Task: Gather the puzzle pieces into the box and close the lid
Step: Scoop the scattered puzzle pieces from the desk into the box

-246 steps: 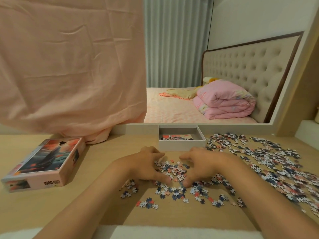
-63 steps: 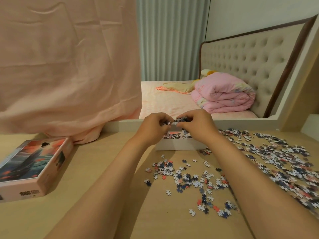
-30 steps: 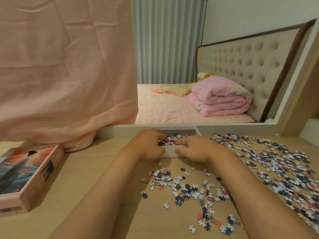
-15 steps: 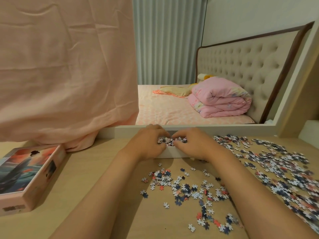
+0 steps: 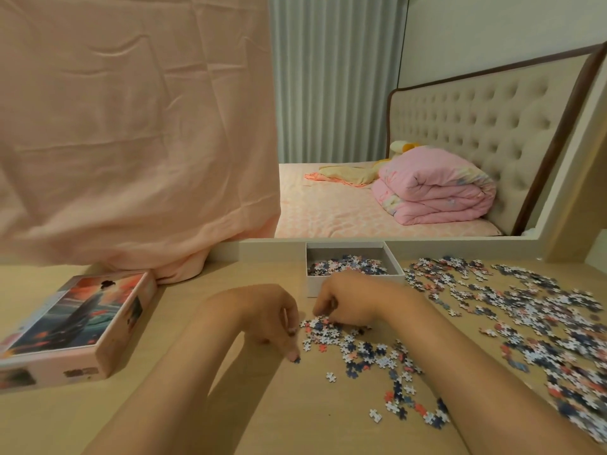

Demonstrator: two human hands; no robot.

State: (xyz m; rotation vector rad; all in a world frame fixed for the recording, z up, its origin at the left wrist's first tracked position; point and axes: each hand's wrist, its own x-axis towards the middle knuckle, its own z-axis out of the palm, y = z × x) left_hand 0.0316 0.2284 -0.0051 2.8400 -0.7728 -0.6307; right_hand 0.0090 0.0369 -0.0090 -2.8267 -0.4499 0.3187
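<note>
- Two hands rested on the table (image 5: pixel 230 421) at a small heap of puzzle pieces (image 5: pixel 331 333).
- Left hand (image 5: pixel 269 316) — fingers curled, holding nothing visible.
- Right hand (image 5: pixel 348 300) — grip could not be determined.
- Box (image 5: pixel 353 280), partly filled, stood open just behind; lid (image 5: pixel 75 323) well left.

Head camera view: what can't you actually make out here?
- Right hand grip: fingers curl under, hiding any pieces held.
- Lid: left end cut off by the frame edge; side print blurred.
- Box front: partly behind the right hand.
- Pieces: too small to read their picture.
</note>
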